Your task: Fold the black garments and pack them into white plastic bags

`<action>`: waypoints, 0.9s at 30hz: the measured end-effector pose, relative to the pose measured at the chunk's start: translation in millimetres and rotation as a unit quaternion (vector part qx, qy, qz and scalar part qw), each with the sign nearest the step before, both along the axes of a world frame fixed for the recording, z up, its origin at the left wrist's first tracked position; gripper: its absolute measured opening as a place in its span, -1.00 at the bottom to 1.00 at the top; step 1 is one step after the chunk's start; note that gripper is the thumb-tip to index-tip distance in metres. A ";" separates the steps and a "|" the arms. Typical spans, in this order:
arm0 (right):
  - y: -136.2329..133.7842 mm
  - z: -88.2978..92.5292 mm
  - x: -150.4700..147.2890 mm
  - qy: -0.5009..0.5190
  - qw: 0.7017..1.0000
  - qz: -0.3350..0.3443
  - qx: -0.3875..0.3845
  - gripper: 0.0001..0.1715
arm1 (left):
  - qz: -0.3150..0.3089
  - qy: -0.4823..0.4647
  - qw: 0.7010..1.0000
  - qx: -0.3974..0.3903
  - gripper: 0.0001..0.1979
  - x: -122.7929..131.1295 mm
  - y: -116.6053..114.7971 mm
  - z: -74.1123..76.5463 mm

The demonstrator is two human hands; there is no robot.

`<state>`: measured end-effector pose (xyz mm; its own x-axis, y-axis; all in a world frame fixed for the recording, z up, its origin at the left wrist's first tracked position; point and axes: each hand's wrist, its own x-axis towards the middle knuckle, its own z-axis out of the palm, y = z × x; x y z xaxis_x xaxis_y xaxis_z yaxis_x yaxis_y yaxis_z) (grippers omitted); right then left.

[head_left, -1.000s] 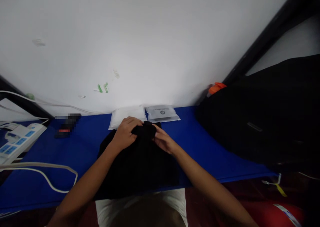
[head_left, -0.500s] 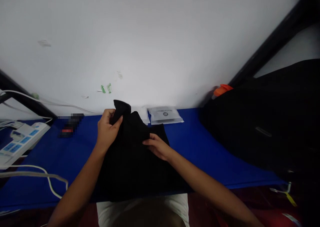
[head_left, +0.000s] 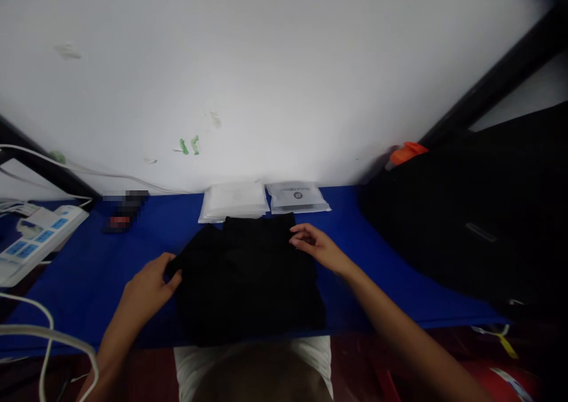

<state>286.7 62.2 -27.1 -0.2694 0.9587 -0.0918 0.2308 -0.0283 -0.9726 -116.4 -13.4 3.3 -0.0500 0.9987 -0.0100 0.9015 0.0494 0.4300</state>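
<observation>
A folded black garment (head_left: 248,272) lies spread on the blue tabletop in front of me; its exact kind is hard to make out in the dark cloth. My left hand (head_left: 153,281) pinches the garment's left edge between thumb and fingers, pulling that corner out to the left. Over its upper right edge hovers or rests my right hand (head_left: 317,248), fingers stretched and slightly apart, with no cloth visibly gripped. Just behind the garment lie a stack of white plastic bags (head_left: 234,200) and a printed frosted bag (head_left: 298,197) with something dark inside.
A white power strip (head_left: 39,242) with cables is at the left, near a pixelated dark object (head_left: 126,213). Loose white cables (head_left: 48,332) hang at the lower left. A large black cloth-like mass (head_left: 465,213) and an orange item (head_left: 407,152) occupy the right. A wall stands behind.
The raised part of the garment has come down flat. My left hand has moved down and left with its edge; my right hand has moved right and loosened. The white bags are now uncovered.
</observation>
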 end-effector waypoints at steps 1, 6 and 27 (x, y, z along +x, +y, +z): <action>-3.0 3.5 1.7 -0.018 0.999 -0.003 0.041 -0.53 | -0.028 0.039 0.998 0.047 -0.68 2.2 -1.1 1.8; -34.2 35.5 4.5 -0.187 0.948 0.170 0.192 -0.31 | -0.243 0.036 0.954 0.170 -0.57 43.8 4.0 9.9; -4.4 -5.9 5.6 -0.247 0.931 -0.169 0.207 -0.76 | -0.178 0.113 0.964 0.161 -0.73 61.3 52.8 -7.6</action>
<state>292.3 57.9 -33.0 0.0316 0.9618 0.2718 0.6996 0.1730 -0.6933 -55.1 39.4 -4.3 0.3316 0.9025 0.2748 0.9093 -0.3834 0.1619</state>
